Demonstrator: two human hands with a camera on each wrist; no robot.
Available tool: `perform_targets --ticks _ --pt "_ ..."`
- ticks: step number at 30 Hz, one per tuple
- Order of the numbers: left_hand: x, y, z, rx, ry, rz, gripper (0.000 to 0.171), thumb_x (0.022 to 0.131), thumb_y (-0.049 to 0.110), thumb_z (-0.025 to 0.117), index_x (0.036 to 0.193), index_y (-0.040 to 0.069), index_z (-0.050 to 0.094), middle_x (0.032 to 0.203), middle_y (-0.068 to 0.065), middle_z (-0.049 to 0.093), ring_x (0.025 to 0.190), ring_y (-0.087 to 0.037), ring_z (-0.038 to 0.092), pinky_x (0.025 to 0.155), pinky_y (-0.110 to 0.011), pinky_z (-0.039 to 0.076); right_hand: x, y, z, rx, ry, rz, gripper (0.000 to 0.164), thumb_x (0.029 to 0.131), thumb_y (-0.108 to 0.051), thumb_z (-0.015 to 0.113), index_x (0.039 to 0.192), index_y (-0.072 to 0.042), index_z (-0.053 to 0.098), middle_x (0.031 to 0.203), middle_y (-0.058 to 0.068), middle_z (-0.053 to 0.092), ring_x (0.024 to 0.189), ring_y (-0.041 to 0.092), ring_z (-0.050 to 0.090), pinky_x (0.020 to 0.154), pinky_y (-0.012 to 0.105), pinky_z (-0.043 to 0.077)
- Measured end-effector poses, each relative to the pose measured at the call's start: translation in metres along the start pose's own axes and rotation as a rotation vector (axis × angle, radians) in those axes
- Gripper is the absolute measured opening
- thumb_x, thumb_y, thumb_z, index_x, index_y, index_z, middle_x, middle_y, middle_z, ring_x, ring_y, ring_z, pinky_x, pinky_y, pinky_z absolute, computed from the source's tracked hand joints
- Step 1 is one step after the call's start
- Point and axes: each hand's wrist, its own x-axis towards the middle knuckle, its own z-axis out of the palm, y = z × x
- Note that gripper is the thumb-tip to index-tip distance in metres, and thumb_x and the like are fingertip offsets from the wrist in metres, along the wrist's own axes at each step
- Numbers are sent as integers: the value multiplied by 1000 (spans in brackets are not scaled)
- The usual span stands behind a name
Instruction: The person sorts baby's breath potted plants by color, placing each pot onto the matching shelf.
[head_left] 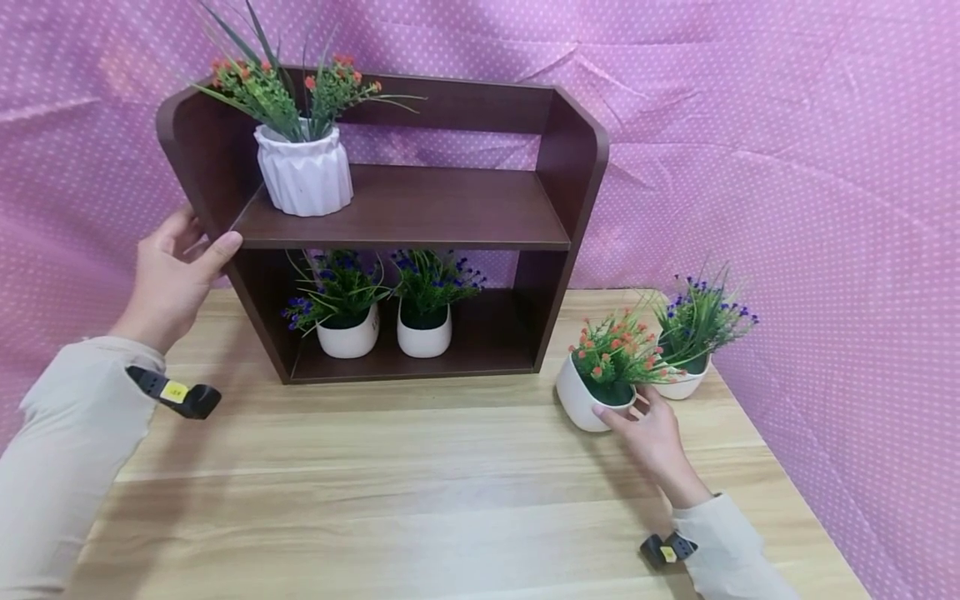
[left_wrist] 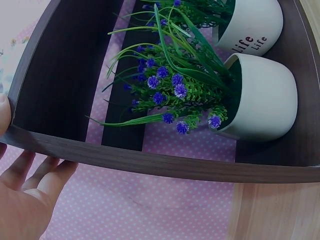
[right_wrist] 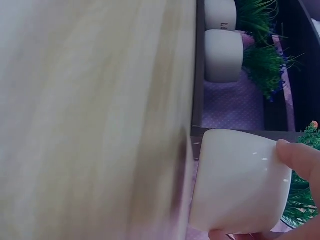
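My right hand (head_left: 652, 433) holds a white pot (right_wrist: 240, 182) of orange flowers (head_left: 617, 346) by its rim and side, thumb in front. This pot leans a little over the table, right of the dark brown shelf (head_left: 450, 204); whether its base touches the wood I cannot tell. At the shelf's left side, my left hand (head_left: 171, 279) grips the upright panel, its thumb at the front edge and its fingers (left_wrist: 57, 180) on the outer face. Two white pots with blue-purple flowers, one left (head_left: 348, 337) and one right (head_left: 424, 335), stand on the lower level.
A ribbed white pot (head_left: 306, 175) with orange flowers and long leaves stands on the upper level, left side. Another blue-flowered pot (head_left: 684, 379) is just behind my right hand. The wooden table (head_left: 420, 475) meets pink dotted cloth (head_left: 787, 208) behind and right.
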Motion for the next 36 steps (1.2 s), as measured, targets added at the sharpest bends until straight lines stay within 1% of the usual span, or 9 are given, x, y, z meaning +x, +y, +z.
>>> perform_targets --ticks 5,10,14,17,21,26,29,33,36 --pt "-1 1 0 5 3 4 59 87 6 69 141 19 49 143 -5 48 109 -5 57 56 -15 54 -8 -11 -1 6 -7 -23 81 81 -21 78 145 2 32 149 19 34 131 37 40 104 44 43" --pt "-2 1 -1 5 2 7 60 87 6 69 141 20 49 143 -5 48 109 -5 57 58 -15 55 -17 -26 -1 31 -15 -58 77 81 -21 78 143 0 36 145 18 38 129 34 42 104 45 43" --pt "-3 1 -1 5 3 9 59 87 6 69 141 20 49 143 -5 49 110 -5 57 59 -14 55 -23 -39 0 50 -26 -94 76 81 -20 78 143 -3 38 142 16 41 127 32 44 98 32 49" --pt "-2 1 -2 10 6 3 59 87 6 69 141 20 49 143 -5 48 111 -5 57 58 -15 55 -27 -51 1 59 -36 -137 78 80 -19 79 145 -6 37 141 13 42 127 31 45 95 26 49" --pt "-1 1 -2 7 5 -8 61 86 7 70 141 21 48 145 -6 47 112 -6 57 57 -15 55 -31 -68 4 65 -50 -195 78 80 -18 80 145 -10 38 141 10 44 126 29 46 97 26 48" --pt "0 0 -2 0 6 -7 61 86 7 70 142 21 48 144 -6 47 112 -7 57 58 -15 55 -35 -89 7 64 -66 -287 76 79 -15 79 144 -12 40 140 5 46 125 25 48 95 19 47" --pt "0 -1 -1 -10 5 0 61 86 6 70 142 20 48 144 -6 47 113 -7 57 61 -14 55 -36 -100 11 75 -79 -333 76 79 -13 79 144 -13 40 140 3 47 125 23 49 95 19 47" --pt "0 -1 0 -26 0 7 61 86 5 70 141 19 48 144 -7 48 112 -7 57 64 -14 55 -36 -112 19 108 -86 -367 75 78 -9 80 143 -11 43 139 2 49 124 21 50 95 21 48" --pt "0 0 0 -22 0 6 61 86 6 70 141 20 48 144 -7 47 111 -7 57 63 -14 55 -34 -122 25 143 -94 -383 74 77 -7 80 141 -10 44 138 2 51 124 19 50 96 24 49"
